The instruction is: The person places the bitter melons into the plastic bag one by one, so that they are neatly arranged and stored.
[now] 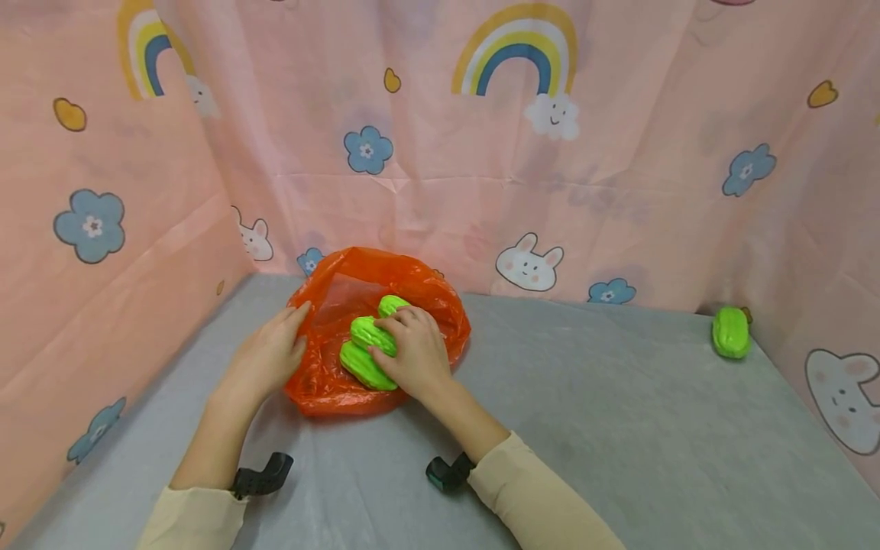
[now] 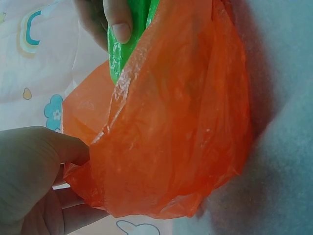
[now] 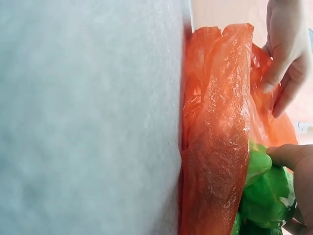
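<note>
An orange-red plastic bag [image 1: 323, 397] lies with its mouth spread wide on the grey cloth. Inside the mouth are several bright green, ridged toy fruits [image 1: 364, 368], whose exact kind is unclear. The right hand [image 1: 415, 351] grips one green ridged fruit [image 1: 372, 336], its thumb against the near side and fingers over the top. The left wrist view shows that thumb on the shiny green fruit [image 2: 124, 49]. At the bag's left rim, the left hand [image 1: 275, 347] holds the plastic between thumb and fingers; its fingertips are partly hidden by the bag in the left wrist view.
Another green fruit [image 1: 731, 333] stands far right, near the back corner of the grey cloth [image 1: 605, 428]. Pink patterned curtains [image 1: 426, 206] close off the back and both sides. A black wrist device [image 1: 264, 475] is strapped to each forearm.
</note>
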`<state>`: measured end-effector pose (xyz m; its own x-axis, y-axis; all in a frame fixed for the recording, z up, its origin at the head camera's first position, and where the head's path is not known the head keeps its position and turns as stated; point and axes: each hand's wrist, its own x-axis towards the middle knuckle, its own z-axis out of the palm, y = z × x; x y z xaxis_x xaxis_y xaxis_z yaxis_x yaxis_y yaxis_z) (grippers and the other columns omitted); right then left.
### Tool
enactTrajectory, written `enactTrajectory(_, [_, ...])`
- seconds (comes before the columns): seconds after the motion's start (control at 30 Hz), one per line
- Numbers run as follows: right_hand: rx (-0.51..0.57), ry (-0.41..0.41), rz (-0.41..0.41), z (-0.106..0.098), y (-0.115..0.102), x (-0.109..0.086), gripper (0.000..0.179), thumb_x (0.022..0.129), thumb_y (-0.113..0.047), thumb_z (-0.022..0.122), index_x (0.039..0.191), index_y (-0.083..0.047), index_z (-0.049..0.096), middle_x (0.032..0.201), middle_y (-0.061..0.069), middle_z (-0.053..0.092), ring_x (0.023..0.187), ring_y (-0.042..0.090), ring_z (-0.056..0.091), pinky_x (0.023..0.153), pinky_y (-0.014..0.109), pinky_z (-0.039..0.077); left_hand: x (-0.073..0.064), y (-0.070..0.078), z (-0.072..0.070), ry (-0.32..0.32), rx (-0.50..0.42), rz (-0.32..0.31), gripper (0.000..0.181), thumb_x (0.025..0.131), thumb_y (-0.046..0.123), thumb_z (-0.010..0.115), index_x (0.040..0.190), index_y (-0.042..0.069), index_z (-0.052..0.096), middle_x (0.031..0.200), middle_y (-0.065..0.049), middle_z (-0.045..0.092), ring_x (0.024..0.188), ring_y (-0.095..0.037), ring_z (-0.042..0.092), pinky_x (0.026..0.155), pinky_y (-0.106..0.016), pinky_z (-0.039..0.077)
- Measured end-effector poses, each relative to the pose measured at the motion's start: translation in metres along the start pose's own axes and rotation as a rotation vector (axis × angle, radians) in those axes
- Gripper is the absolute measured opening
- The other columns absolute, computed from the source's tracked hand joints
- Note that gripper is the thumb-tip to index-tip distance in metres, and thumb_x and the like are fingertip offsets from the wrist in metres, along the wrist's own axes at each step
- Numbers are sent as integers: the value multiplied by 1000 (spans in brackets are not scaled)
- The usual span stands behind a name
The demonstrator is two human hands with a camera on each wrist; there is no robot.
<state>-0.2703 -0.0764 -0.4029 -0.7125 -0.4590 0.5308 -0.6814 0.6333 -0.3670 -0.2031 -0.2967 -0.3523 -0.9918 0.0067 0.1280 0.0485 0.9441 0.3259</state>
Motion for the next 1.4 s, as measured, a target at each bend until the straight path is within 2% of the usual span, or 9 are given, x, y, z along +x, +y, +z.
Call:
enactTrajectory(0.43, [23,-9,-4,-3,3,0,37,86,-35,79,118,-15,74,120,1,70,123,23,59,109,43,50,1,2,2,8,4,11,56,100,8,50,153,-4,37,151,-29,47,139,-49,45,112,-65,40])
enactTrajectory(0.73, [32,-3,-16,-9,6,1,38,87,-35,78,119,-14,74,122,2,70,123,23,59,111,43,49,1,3,1,-1,-3,6,56,100,7,50,153,-4,37,151,-30,45,139,-50,44,113,-66,39])
enactTrajectory(1.0, [104,41,2,-31,4,4,37,88,-32,78,118,-12,74,120,4,71,120,24,61,106,42,53,1,1,1,7,-2,10,56,100,7,50,153,-4,37,151,-30,46,138,-50,45,112,-66,39])
enactTrajectory(1.17, [159,61,24,-50,4,5,35,88,-31,78,117,-11,74,117,4,71,118,24,61,103,42,54,2,1,-1,0,-10,9,56,100,7,49,153,-5,36,153,-33,41,141,-52,41,114,-66,37])
enactTrajectory(1.4, [177,55,40,-84,19,-2,31,90,-28,76,115,-9,75,119,6,71,119,27,62,104,46,53,0,-1,-2,-7,5,7,56,100,7,50,152,-6,37,153,-34,40,140,-53,41,113,-67,37])
